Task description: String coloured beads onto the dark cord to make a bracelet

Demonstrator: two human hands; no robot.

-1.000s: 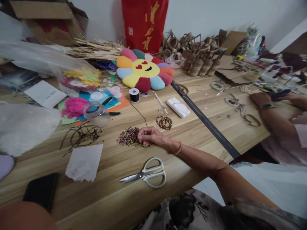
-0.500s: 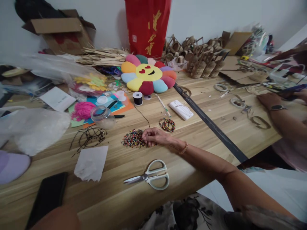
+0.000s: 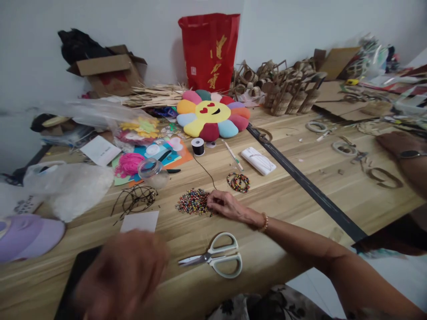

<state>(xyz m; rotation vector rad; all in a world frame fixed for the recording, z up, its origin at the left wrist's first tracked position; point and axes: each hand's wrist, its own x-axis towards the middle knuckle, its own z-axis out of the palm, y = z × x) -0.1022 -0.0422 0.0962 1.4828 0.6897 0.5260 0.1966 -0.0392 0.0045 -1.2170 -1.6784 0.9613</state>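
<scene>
My right hand [image 3: 227, 204] rests at the right edge of a pile of small multicoloured beads [image 3: 192, 201]. Its thumb and fingers are pressed together, and what they hold is hidden. A thin black cord [image 3: 206, 170] runs from a white-ended spool [image 3: 198, 146] down to this hand, where it goes out of sight. My left hand [image 3: 123, 271], smeared by motion, hovers over a dark phone [image 3: 75, 278] and the near edge of a white paper [image 3: 140, 221]. Beaded bracelets [image 3: 238, 182] lie just beyond my right hand. White-handled scissors [image 3: 215, 257] lie nearer me.
Left are tangled black cords [image 3: 135, 200], a clear jar [image 3: 151, 172], pink yarn [image 3: 129, 165] and a lilac cap [image 3: 31, 238]. A flower cushion [image 3: 213, 115] and red bag [image 3: 210, 53] stand behind. Another person's hand [image 3: 396, 144] rests at right.
My left hand has come up into view from the lower left, over the phone and paper. My right hand stays at the beads. The camera view has shifted.
</scene>
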